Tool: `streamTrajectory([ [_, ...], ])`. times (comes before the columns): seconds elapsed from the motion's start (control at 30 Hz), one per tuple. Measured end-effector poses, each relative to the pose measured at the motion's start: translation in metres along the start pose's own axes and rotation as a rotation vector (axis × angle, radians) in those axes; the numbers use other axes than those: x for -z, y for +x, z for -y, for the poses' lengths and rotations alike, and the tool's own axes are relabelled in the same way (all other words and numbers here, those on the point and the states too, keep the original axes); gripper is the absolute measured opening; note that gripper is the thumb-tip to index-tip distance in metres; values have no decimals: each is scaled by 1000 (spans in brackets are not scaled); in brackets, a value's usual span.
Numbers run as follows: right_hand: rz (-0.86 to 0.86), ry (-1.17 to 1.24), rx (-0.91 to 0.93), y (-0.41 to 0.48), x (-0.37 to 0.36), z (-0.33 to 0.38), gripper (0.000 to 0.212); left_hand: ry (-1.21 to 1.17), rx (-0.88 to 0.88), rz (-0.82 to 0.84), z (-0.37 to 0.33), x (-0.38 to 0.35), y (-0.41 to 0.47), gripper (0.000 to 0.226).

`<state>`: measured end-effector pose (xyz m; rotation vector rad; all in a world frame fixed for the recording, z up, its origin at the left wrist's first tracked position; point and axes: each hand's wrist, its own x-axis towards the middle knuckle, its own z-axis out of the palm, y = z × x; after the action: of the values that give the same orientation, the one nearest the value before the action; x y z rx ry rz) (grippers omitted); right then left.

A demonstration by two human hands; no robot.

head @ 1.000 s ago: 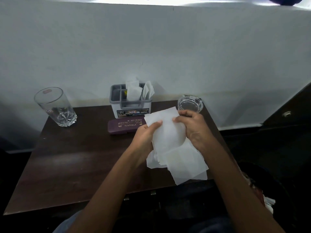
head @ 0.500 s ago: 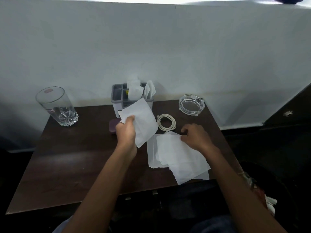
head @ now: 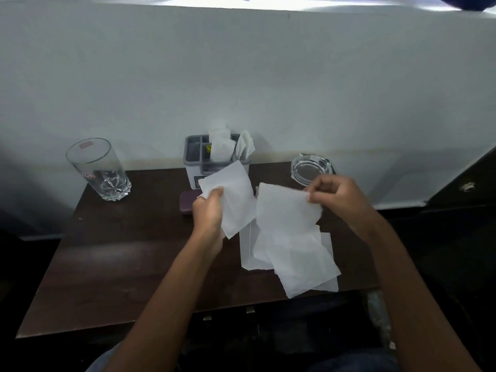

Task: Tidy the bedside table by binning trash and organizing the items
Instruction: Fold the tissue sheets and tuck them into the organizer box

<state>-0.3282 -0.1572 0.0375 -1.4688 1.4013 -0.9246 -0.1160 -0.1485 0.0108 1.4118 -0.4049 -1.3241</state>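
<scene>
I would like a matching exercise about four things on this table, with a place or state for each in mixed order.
Things:
1. tall clear drinking glass
2. round clear glass ashtray
3. grey plastic organizer box
4. dark purple flat case

Places or states:
A. far right corner of the table
B. holds upright white tissues
C. far left corner, upright
D. lying before the organizer

Pairs: 1-C, 2-A, 3-B, 4-D

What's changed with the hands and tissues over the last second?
The left hand pulled one tissue away leftward; the right hand, after pressing the pile, pinched and lifted the next sheet, hiding the cable. Glass, organizer and ashtray stayed.
</scene>
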Motion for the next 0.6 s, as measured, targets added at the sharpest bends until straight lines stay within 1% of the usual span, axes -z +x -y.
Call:
streamTrajectory([
  [0.1, -5, 206, 87, -3, 2, 22, 20, -42, 97, 99, 4, -3, -3, 8],
  [0.2, 1, 348, 136, -6, -3, 38, 21, -122, 185, 201, 8, -7, -4, 21],
  [0.33, 8, 588, 177, -7, -16, 58, 22, -289, 321, 289, 12, -13, -11, 19],
  [0.4, -66, 700, 134, -5, -27, 61, 25, -347, 363, 317, 12, -16, -13, 28],
  [0.5, -223, 743, -14, 0, -46, 53, 28, -426, 387, 336, 9, -17, -14, 34],
  [0.6, -270, 750, -177, 3, -60, 38, 29, -468, 349, 378, 7, -17, -17, 35],
])
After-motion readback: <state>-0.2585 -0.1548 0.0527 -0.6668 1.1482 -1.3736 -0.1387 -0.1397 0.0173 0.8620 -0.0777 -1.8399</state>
